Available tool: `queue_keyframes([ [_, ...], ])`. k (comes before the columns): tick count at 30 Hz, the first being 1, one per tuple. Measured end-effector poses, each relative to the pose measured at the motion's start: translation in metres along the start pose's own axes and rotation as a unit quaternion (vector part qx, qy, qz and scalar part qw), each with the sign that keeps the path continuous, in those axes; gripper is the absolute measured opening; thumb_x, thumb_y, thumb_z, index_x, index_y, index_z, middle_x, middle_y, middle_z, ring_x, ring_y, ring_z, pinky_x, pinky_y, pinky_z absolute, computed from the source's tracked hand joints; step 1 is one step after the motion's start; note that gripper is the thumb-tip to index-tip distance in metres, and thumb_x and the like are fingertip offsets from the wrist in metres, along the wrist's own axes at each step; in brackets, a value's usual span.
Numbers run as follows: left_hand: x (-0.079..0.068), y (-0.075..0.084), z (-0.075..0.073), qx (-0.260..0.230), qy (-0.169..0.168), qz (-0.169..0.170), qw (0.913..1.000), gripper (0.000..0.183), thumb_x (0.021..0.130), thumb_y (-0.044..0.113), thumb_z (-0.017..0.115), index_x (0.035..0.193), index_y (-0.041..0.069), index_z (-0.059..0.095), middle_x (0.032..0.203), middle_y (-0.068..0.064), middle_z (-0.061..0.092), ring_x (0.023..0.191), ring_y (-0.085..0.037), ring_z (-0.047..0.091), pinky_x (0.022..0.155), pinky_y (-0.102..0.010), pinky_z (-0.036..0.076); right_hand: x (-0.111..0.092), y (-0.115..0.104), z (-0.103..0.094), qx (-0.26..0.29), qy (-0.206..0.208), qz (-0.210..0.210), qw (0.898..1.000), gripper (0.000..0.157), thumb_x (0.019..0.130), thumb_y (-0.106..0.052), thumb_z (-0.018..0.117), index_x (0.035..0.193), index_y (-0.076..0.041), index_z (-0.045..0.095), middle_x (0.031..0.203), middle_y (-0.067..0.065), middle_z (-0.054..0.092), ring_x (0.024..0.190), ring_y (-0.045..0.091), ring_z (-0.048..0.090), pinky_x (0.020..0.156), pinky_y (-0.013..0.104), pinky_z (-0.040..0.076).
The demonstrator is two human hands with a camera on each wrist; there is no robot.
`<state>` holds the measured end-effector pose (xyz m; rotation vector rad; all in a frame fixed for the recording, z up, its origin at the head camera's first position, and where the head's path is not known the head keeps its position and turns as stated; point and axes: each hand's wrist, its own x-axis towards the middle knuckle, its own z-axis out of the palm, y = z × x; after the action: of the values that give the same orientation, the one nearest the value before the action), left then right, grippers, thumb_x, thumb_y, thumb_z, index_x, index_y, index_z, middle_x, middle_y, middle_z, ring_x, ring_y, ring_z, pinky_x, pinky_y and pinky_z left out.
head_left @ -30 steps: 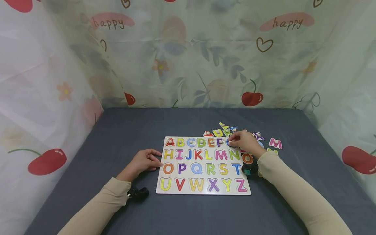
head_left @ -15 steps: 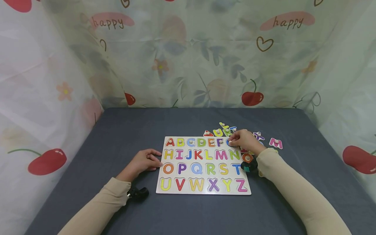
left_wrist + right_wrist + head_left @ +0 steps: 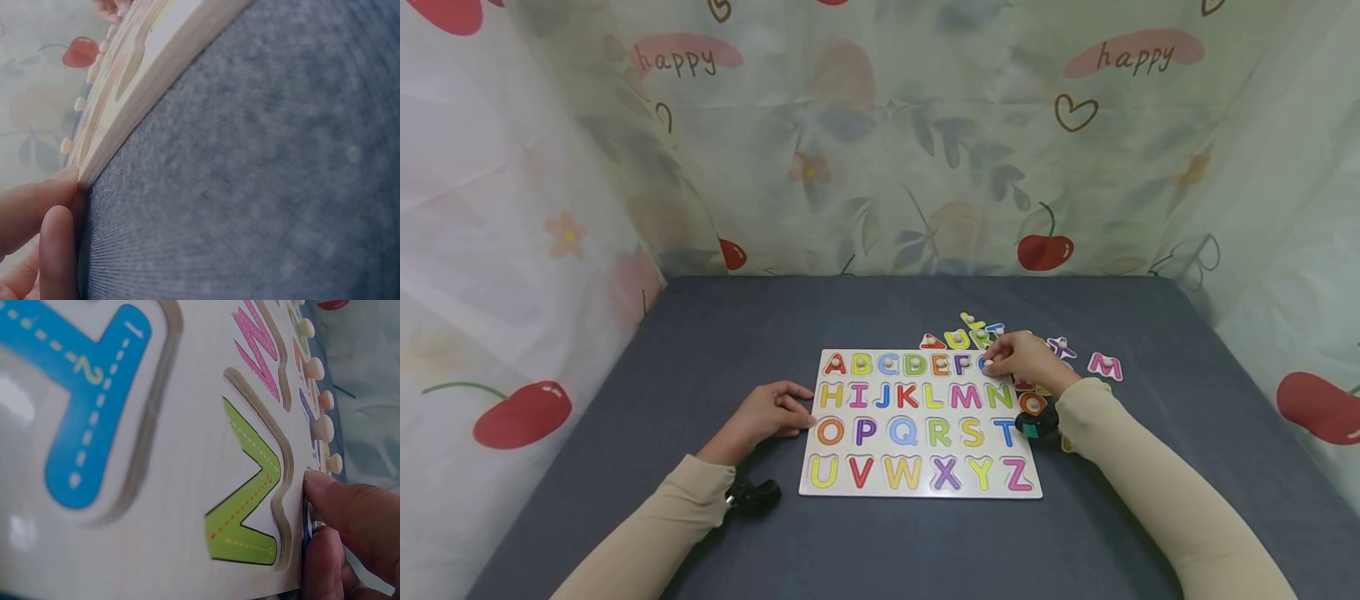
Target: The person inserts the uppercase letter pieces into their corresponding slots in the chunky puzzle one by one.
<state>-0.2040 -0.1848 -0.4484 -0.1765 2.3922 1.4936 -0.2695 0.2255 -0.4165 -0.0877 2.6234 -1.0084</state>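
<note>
A white alphabet puzzle board (image 3: 880, 452) lies on the table. My left hand (image 3: 771, 410) rests beside its left edge, fingers loosely bent; the left wrist view shows fingertips (image 3: 57, 178) touching the board's corner. At the top-right slot, my right hand (image 3: 1028, 360) pinches the blue letter G piece (image 3: 981, 362), mostly hidden behind the fingers. In the right wrist view the thumb and fingers (image 3: 350, 500) are right at the board beyond the green N slot (image 3: 250, 544). Knobbed pieces from A (image 3: 835, 364) to F (image 3: 962, 364) sit in the top row.
Loose letter pieces lie behind and right of the board, among them a yellow U (image 3: 957, 338), a pink M (image 3: 1105, 366) and an orange O (image 3: 1033, 403), partly under the right arm. A patterned curtain (image 3: 880, 192) surrounds the dark table (image 3: 737, 317).
</note>
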Motion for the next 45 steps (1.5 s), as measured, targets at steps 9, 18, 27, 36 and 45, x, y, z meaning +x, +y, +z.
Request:
queue_keyframes([
  [9,0.000,-0.001,0.000,0.003,0.007,0.000,1.0000,0.045,0.076,0.011,0.082,0.116,0.007,0.063,0.082,-0.005,0.068,0.069,-0.014,0.063,0.063,-0.025,0.054,0.001,0.004,0.001,0.026,0.007,-0.007,1.000,0.027,0.087,-0.021,0.073,0.106,-0.004,0.066,0.087,0.007,0.060,0.074,0.019,0.054,0.062,0.027,0.046],
  [18,0.001,-0.002,0.000,0.001,0.000,0.002,1.0000,0.045,0.076,0.010,0.082,0.117,0.006,0.062,0.082,-0.005,0.068,0.070,-0.015,0.064,0.063,-0.026,0.055,-0.010,0.004,-0.011,0.062,0.022,0.002,0.998,0.034,0.090,-0.025,0.070,0.117,-0.006,0.063,0.102,0.011,0.060,0.085,0.024,0.060,0.073,0.031,0.054],
  [27,0.001,-0.002,0.000,0.003,0.008,-0.001,1.0000,0.045,0.076,0.010,0.082,0.117,0.007,0.063,0.082,-0.004,0.068,0.070,-0.014,0.063,0.063,-0.025,0.054,-0.031,0.011,-0.034,0.061,0.072,-0.019,0.995,0.040,0.091,-0.030,0.068,0.121,-0.004,0.061,0.104,0.012,0.061,0.096,0.031,0.056,0.080,0.039,0.049],
  [36,0.001,-0.002,0.001,-0.001,0.002,-0.001,1.0000,0.046,0.076,0.010,0.082,0.117,0.007,0.062,0.082,-0.005,0.068,0.070,-0.014,0.063,0.063,-0.024,0.054,-0.062,0.031,-0.032,0.065,0.108,0.005,0.992,0.048,0.090,-0.033,0.069,0.125,-0.004,0.057,0.108,0.013,0.061,0.094,0.025,0.056,0.076,0.034,0.049],
  [45,-0.001,-0.001,0.001,-0.003,0.000,-0.001,1.0000,0.046,0.076,0.011,0.082,0.117,0.005,0.062,0.082,-0.006,0.067,0.070,-0.014,0.063,0.062,-0.024,0.054,-0.102,0.062,-0.024,0.057,0.080,-0.016,0.995,0.051,0.088,-0.037,0.071,0.121,0.000,0.059,0.098,0.009,0.066,0.079,0.010,0.060,0.062,0.028,0.051],
])
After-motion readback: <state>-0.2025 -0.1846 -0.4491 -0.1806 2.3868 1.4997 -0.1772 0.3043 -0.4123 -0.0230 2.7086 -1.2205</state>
